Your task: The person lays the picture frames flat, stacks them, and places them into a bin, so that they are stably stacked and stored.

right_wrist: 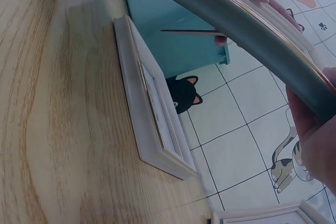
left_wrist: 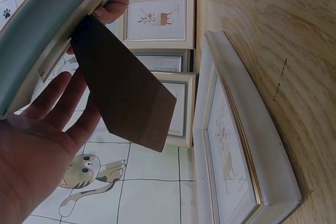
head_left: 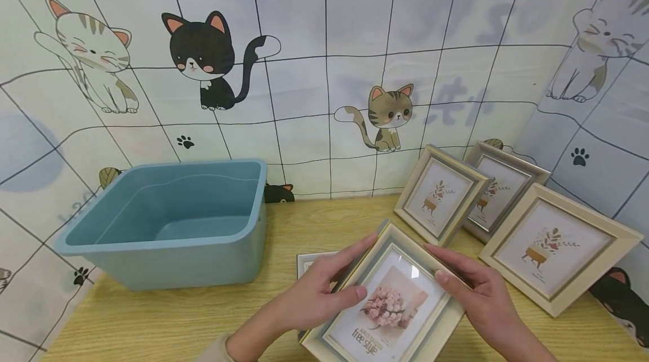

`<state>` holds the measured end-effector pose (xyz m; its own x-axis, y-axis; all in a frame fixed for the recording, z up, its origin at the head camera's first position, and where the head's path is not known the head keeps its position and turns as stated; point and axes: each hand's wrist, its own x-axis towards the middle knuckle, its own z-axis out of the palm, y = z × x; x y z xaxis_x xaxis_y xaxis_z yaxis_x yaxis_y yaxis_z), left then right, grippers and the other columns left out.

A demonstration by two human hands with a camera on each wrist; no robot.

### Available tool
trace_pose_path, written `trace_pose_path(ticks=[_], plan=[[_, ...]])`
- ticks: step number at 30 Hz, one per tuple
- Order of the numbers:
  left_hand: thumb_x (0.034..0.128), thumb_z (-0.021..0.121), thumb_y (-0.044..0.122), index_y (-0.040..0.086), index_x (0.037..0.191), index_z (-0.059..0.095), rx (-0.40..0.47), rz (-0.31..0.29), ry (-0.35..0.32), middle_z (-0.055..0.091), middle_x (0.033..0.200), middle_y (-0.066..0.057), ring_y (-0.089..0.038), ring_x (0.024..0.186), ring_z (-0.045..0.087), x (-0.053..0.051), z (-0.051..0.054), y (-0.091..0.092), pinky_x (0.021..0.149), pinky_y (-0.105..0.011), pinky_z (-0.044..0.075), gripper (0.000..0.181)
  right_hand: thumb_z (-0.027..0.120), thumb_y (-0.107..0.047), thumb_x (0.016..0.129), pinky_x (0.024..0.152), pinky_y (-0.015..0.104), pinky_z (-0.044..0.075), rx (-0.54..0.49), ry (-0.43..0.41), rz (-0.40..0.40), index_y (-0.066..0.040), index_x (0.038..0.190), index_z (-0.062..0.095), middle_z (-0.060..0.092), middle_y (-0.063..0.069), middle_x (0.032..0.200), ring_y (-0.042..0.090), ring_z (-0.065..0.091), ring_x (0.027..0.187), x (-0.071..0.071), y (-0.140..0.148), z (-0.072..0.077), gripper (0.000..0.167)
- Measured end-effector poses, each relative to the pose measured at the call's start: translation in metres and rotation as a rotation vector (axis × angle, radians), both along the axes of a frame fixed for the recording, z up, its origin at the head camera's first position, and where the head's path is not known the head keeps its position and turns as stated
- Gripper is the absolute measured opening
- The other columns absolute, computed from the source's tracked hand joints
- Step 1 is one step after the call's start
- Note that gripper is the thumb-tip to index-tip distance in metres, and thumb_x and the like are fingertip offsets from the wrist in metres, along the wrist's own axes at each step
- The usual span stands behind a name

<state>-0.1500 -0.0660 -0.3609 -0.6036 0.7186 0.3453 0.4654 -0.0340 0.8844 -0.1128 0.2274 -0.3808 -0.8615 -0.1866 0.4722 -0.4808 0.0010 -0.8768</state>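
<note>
Both hands hold up a cream and grey-green picture frame (head_left: 392, 305) with a pink flower picture. My left hand (head_left: 316, 291) grips its left edge, thumb on the front; my right hand (head_left: 489, 297) grips the right edge, thumb on the front corner area. Behind the frame, in the left wrist view, a brown stand flap (left_wrist: 126, 85) sticks out from the back. Below the held frame, a white frame with a gold line (right_wrist: 149, 98) lies on the wooden table; in the head view the hands and held frame cover most of it.
A blue basin (head_left: 203, 260) stands at the left of the wooden table (head_left: 152, 317). Three frames with plant pictures stand at the right: a cream and green one (head_left: 436, 196), a silver-edged one (head_left: 499, 187) and a larger cream one (head_left: 555, 249). A cat-patterned cloth (head_left: 299, 80) hangs behind.
</note>
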Motion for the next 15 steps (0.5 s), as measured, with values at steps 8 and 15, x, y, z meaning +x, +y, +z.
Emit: trace_pose_path(ticks=[8,15], plan=[[0.1014,0.056,0.006,0.019,0.164,0.028,0.012,0.005,-0.046,0.033,0.164,-0.002,-0.021,0.138,0.047,0.0008,-0.004,-0.0014,0.107,-0.035,0.044,0.069,0.051,0.013,0.101,0.091,0.018,0.051,0.047,-0.067,-0.062,-0.002,0.141,0.061,0.062,-0.004,0.142,0.0,0.052,0.13,-0.0015,0.0025,-0.0028,0.043],[0.1004,0.058,0.005,0.024,0.162,0.032,-0.017,0.034,-0.072,0.038,0.162,0.001,-0.018,0.135,0.051,0.0037,-0.0042,-0.0051,0.106,-0.033,0.045,0.07,0.049,0.01,0.103,0.091,0.021,0.053,-0.032,-0.133,-0.033,-0.001,0.142,0.06,0.06,-0.003,0.145,0.0,0.049,0.132,-0.0037,0.0052,-0.0047,0.042]])
